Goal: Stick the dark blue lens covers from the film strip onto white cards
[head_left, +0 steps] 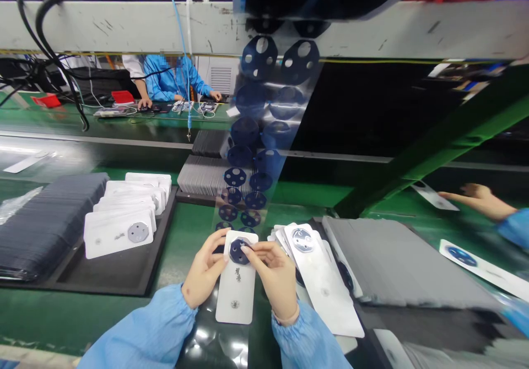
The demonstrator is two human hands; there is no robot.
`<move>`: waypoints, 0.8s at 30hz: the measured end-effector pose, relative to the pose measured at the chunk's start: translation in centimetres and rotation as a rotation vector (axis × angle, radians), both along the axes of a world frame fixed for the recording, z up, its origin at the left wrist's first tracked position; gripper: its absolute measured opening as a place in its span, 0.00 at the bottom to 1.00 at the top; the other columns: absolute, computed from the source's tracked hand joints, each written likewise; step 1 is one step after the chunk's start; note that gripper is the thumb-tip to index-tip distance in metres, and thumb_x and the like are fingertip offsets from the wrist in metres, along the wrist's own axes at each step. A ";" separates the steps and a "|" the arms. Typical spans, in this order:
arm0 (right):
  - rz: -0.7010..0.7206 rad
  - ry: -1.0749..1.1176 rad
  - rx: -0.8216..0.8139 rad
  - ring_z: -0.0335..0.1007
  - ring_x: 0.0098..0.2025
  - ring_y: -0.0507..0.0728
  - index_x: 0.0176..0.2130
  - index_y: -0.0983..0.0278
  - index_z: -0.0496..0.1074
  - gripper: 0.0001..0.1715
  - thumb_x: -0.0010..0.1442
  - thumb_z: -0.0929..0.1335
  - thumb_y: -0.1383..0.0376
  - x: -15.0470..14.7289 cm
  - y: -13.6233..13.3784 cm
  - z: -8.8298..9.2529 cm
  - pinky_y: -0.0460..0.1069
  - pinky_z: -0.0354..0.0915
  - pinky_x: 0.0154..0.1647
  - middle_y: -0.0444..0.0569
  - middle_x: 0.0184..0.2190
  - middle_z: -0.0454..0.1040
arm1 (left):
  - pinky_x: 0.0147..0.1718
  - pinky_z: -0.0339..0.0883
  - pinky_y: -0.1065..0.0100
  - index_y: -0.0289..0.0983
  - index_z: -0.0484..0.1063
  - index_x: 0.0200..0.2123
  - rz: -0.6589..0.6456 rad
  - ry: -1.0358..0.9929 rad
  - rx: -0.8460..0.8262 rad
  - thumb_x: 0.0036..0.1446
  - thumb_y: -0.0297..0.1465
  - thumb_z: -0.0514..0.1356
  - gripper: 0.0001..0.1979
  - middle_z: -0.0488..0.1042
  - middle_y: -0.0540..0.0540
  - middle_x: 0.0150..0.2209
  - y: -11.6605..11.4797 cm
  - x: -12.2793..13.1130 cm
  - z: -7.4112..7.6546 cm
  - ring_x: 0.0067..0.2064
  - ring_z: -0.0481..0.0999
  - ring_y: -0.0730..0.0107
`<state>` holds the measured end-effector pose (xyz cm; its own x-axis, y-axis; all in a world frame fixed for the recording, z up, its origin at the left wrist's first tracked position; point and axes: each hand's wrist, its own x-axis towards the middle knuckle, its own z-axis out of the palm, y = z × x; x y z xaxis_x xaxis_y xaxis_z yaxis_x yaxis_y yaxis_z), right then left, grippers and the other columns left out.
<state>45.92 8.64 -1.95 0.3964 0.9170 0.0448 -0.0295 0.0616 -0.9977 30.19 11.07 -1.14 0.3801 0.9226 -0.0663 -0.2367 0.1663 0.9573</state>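
A white phone back cover (242,297) with dark printed marks stands nearly upright in front of me over the green bench. My left hand (202,275) grips its left edge, fingers behind and thumb on the side. At the top of the cover is a dark round sticker (236,251) with holes. My right hand (275,272) is closed at the sticker's right side, thumb on its face; the other fingertips are partly hidden. Just to the right lies a fanned pile of white covers (326,292). Behind the cover hangs a clear strip of dark round stickers (258,58).
Black trays (111,272) at left hold dark sheets (53,220) and white covers (118,234). A grey stack (397,259) lies at right, below a slanted green beam (433,132). A co-worker's hand (481,201) reaches in there. Across the bench sits a person in blue (159,80).
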 end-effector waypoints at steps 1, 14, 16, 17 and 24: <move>-0.004 -0.002 0.001 0.74 0.29 0.56 0.30 0.63 0.73 0.15 0.47 0.77 0.57 0.0 0.0 0.0 0.51 0.71 0.32 0.47 0.26 0.77 | 0.32 0.73 0.66 0.44 0.64 0.56 0.002 0.001 0.000 0.57 0.35 0.62 0.23 0.69 0.41 0.56 0.0 0.0 0.0 0.36 0.79 0.65; -0.042 -0.196 0.076 0.71 0.28 0.54 0.30 0.62 0.72 0.10 0.53 0.74 0.60 -0.5 -0.2 0.0 0.49 0.68 0.31 0.46 0.27 0.75 | 0.35 0.74 0.67 0.41 0.61 0.55 0.038 0.079 0.002 0.57 0.38 0.62 0.24 0.73 0.38 0.53 -0.5 0.4 0.5 0.37 0.80 0.63; -0.055 -0.315 0.126 0.69 0.28 0.54 0.31 0.61 0.72 0.08 0.55 0.73 0.61 -0.8 -0.4 0.0 0.49 0.67 0.30 0.45 0.28 0.74 | 0.35 0.74 0.66 0.41 0.61 0.54 0.069 0.081 -0.008 0.56 0.38 0.63 0.25 0.74 0.38 0.51 -0.5 0.6 0.5 0.38 0.80 0.62; -0.059 -0.377 0.155 0.69 0.29 0.54 0.33 0.61 0.71 0.07 0.55 0.73 0.62 -1.0 -0.5 0.0 0.49 0.66 0.30 0.45 0.29 0.74 | 0.35 0.74 0.66 0.41 0.60 0.53 0.087 0.073 -0.015 0.55 0.38 0.64 0.25 0.74 0.38 0.51 -0.5 0.7 0.5 0.38 0.80 0.61; -0.249 -0.638 0.308 0.66 0.49 0.63 0.49 0.60 0.65 0.19 0.58 0.70 0.63 -2.3 -1.1 0.0 0.56 0.67 0.41 0.58 0.53 0.63 | 0.34 0.75 0.68 0.40 0.60 0.50 0.184 0.017 -0.009 0.53 0.36 0.66 0.24 0.76 0.40 0.47 -0.5 0.8 0.2 0.38 0.81 0.62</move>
<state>43.63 7.51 -1.95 0.4013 0.7125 0.5755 0.6001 0.2702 -0.7529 31.04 10.59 -0.91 0.2036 0.9758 -0.0800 -0.2477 0.1304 0.9600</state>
